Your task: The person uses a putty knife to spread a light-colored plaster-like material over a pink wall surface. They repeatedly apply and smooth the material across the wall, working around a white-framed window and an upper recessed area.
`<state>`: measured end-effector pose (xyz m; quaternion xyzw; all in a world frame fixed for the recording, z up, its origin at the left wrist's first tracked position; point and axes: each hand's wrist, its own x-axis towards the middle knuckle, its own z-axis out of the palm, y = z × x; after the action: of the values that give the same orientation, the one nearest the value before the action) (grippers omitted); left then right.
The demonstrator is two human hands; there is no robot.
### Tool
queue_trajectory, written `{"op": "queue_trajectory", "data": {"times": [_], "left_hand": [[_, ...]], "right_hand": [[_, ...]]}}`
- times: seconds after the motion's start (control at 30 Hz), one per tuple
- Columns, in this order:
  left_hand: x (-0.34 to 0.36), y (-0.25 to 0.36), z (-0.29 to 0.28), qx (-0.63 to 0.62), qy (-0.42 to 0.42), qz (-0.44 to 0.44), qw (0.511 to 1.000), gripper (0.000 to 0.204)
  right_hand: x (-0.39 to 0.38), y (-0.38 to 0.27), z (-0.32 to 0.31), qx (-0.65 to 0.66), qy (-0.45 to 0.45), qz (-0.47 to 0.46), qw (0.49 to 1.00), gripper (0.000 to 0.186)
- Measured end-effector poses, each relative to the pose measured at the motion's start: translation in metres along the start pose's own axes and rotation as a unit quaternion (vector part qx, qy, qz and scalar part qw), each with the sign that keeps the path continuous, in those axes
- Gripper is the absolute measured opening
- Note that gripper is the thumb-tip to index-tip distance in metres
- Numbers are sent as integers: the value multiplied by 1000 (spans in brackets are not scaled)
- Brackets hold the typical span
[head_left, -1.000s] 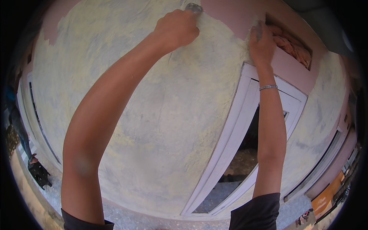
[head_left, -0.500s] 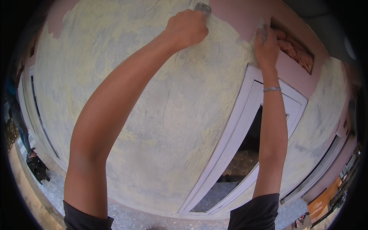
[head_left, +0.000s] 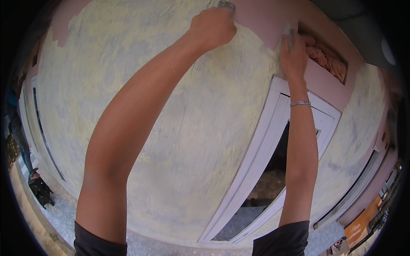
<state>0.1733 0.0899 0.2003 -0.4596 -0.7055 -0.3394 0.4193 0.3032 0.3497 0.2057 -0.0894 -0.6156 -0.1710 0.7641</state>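
A: Look at the left hand (head_left: 214,28): shifted a little rightward along the wall (head_left: 205,128) since the earlier frame, and brought closer to the right hand (head_left: 294,56).

B: Holding anything on that left side?

A: Yes: closed in a fist around a grey tool (head_left: 226,5). Poking out past the knuckles, near the top of the view, and wider across than tall from what shows.

B: Pointing which way, along the long axis?

A: Sloping slightly down toward the right, judging by the visible edge. Cannot tell about the full length, with so much hidden in the fist.

B: And over on the right?

A: Raised above the upper left corner of the white frame (head_left: 253,149), just beside the bundled reddish cloth (head_left: 327,63). Bent at the fingers, with a greyish piece (head_left: 291,39) showing by them. Cannot tell whether gripped or not.

B: Nearer to the grey tool with which hand?

A: With the left, clearly, being wrapped around it. From the right hand, look up and to the left for it, across a stretch of pink paint (head_left: 260,19) and pale coat (head_left: 245,55).

B: Close to the ragged border between those two?

A: Very close, right by the border. Cannot tell about contact with the surface, though.
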Motion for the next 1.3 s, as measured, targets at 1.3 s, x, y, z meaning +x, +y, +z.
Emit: {"op": "queue_trajectory", "data": {"times": [1.3], "left_hand": [[11, -14, -12, 56, 33, 66, 996, 39]], "right_hand": [[-2, 4, 6, -8, 17, -5, 1000, 53]]}}
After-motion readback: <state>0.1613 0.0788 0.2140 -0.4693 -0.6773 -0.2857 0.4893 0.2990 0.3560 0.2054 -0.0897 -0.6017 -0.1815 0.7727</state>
